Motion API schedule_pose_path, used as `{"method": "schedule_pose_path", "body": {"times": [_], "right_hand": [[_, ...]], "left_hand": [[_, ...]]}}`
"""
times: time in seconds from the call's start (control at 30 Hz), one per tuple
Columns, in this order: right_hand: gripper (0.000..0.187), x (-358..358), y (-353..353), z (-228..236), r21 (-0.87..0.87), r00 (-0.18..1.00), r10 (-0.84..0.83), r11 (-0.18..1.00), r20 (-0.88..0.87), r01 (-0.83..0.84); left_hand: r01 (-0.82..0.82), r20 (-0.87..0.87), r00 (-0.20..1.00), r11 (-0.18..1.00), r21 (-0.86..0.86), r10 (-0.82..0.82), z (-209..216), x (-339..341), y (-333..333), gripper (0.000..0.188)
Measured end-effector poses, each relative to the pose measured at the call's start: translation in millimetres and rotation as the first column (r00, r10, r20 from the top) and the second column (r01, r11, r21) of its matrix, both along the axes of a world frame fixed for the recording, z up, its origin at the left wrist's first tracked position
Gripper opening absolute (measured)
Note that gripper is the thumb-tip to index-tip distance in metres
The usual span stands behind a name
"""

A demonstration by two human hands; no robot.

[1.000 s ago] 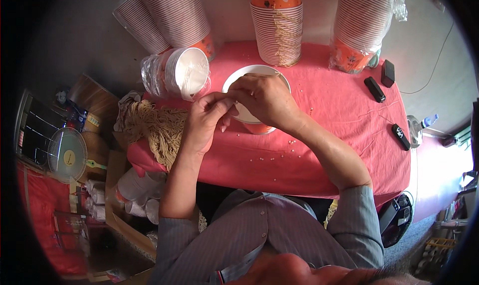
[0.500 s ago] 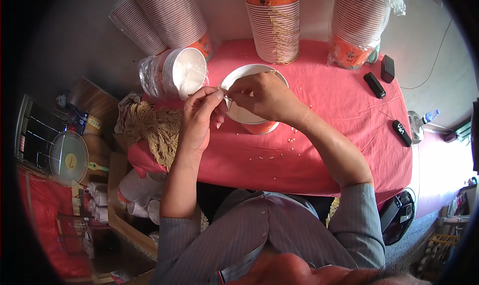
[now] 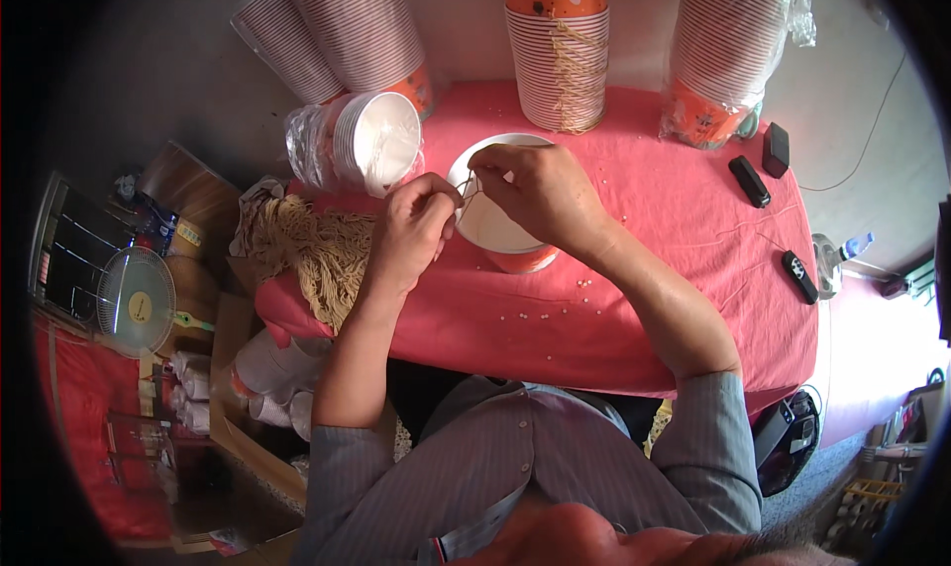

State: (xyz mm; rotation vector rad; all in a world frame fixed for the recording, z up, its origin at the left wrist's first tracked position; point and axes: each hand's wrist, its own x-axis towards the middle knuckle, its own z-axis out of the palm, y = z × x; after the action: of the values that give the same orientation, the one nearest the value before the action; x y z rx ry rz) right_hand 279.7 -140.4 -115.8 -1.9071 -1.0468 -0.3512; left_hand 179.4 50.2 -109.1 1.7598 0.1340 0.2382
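Above a white-rimmed orange paper tub (image 3: 520, 260), both of my hands are closed in pinches close together. A thin tan cord (image 3: 471, 186) runs in a small loop between them. My left hand (image 3: 414, 231) grips the cord at the tub's left rim, fingers curled inward. My right hand (image 3: 551, 196) pinches it over the tub's opening and hides part of the far rim. To the left of my left forearm lies a loose bundle of tan cords (image 3: 312, 254). Small white beads (image 3: 524, 316) are scattered on the cloth in front of the tub.
The table wears a red cloth (image 3: 674, 259). Tall nested tub stacks (image 3: 560, 71) stand at the back; a plastic-wrapped stack (image 3: 386, 135) lies on its side behind the cords. Black devices (image 3: 750, 181) sit at the right edge. A fan (image 3: 137, 304) and open cardboard box (image 3: 260, 462) are left.
My hands have drawn slightly apart, and the cord now shows as a loop between them. My left hand has turned, its fingers curling in. The whole view has shifted slightly.
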Motion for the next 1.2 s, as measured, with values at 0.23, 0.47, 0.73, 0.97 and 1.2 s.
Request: {"method": "schedule_pose_path", "body": {"times": [0.23,0.47,0.73,0.97,1.2], "right_hand": [[0.019,0.6,-2.7,1.1,-0.007,0.999,0.032,0.999,0.005,-0.032],[0.018,0.9,-4.3,1.8,0.014,0.981,0.133,0.991,-0.138,-0.133],[0.017,4.9,-3.3,-0.5,-0.025,0.984,0.135,0.990,-0.112,-0.139],[0.018,2.9,-4.6,2.0,0.003,0.984,0.132,0.991,-0.118,-0.133],[0.019,3.7,-3.8,0.5,-0.067,0.989,0.109,0.991,-0.104,-0.116]], "left_hand": [[0.074,0.026,0.996,0.977,0.201,-0.081,0.7,1.1,3.9,0.015],[0.089,0.183,0.963,0.874,0.477,-0.198,-3.1,2.2,8.2,0.018],[0.100,0.198,0.960,0.901,0.422,-0.199,-5.4,2.8,7.2,0.020],[0.027,0.228,0.967,0.942,0.334,-0.109,-7.4,5.6,1.2,0.020],[-0.005,0.123,0.992,0.992,0.126,-0.011,-7.7,5.1,5.5,0.020]]}}
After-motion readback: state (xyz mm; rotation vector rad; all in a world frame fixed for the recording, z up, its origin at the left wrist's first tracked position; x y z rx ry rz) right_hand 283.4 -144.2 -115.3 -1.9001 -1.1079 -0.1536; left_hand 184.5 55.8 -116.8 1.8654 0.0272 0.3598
